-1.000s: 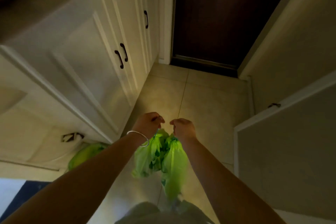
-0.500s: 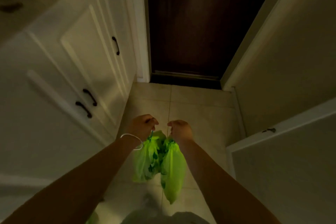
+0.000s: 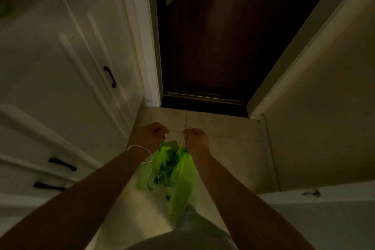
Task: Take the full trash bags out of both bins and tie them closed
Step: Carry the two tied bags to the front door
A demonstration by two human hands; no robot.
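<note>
The light is dim and we cannot make out what fills the green trash bag (image 3: pixel 172 170); its lower end is partly cut off behind our clothing at 6 o'clock. The door hardware at 12 o'clock is blurred. The bag hangs in mid-air over the tiled floor (image 3: pixel 229 128), long axis vertical, gathered mouth up. Our left hand (image 3: pixel 151 135) and right hand (image 3: pixel 195 138) are fisted, fingers pressed together, each pinching the bag's top. White cabinets (image 3: pixel 60 67) stand at 9 o'clock.
</note>
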